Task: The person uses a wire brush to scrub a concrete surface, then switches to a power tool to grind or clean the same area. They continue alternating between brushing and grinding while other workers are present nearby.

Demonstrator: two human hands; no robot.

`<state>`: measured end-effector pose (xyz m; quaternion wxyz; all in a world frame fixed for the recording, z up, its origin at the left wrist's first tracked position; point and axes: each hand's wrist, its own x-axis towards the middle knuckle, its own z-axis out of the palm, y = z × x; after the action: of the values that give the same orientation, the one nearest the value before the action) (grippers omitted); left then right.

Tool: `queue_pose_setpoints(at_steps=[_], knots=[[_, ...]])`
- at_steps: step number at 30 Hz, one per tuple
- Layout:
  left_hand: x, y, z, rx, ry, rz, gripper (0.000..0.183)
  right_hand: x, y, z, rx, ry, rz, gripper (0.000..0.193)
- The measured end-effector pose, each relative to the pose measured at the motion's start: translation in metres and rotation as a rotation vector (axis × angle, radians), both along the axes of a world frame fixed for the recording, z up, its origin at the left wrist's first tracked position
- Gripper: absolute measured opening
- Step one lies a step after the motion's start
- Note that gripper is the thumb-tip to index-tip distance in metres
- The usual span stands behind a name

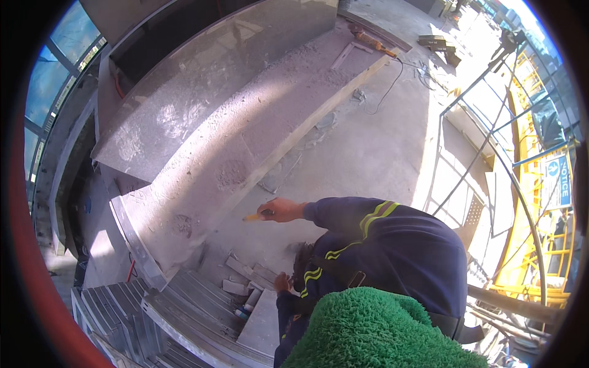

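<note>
You are holding a short yellow-and-black hand tool [253, 217] in your right hand [285, 210], the fingers closing around its dark end; its yellow end is pointing left, above the dusty grey concrete floor [362, 147], just beside the long, raised, pinkish-beige dusty ledge [264, 122]. Your left hand [283, 283] is hanging lower, near the loose pale-grey flat strips [248, 270] and the broad light-grey flat panel [261, 325]; you cannot tell how far its fingers are opening or whether they are gripping anything. Grey ribbed metal panels [110, 313] are lying stacked at lower left. An orange corded power tool [371, 42] is resting at the ledge's far end. Shaggy green fabric [362, 331] is covering the bottom.
</note>
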<state>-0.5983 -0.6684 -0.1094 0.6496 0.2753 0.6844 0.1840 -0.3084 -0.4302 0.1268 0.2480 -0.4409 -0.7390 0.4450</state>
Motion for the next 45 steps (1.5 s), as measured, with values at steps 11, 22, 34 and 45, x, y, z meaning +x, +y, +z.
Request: queue_pose_setpoints(at_steps=[11, 22, 34, 45], knots=[[0.073, 0.105, 0.023, 0.606, 0.53, -0.971, 0.032, 0.414, -0.227, -0.186, -0.575, -0.692, -0.903, 0.025], [0.297, 0.189, 0.029, 0.392, 0.32, -1.288, 0.034, 0.484, -0.408, -0.094, -0.362, -0.185, -1.858, 0.047], [0.584, 0.275, 0.034, 0.04, -0.046, -1.356, 0.037, 0.446, -0.507, 0.007, 0.119, -0.089, -2.908, 0.043], [0.709, 0.318, 0.029, 0.651, -0.014, -2.317, 0.047, 0.236, -0.468, -0.045, -0.699, -0.341, -3.133, 0.037]])
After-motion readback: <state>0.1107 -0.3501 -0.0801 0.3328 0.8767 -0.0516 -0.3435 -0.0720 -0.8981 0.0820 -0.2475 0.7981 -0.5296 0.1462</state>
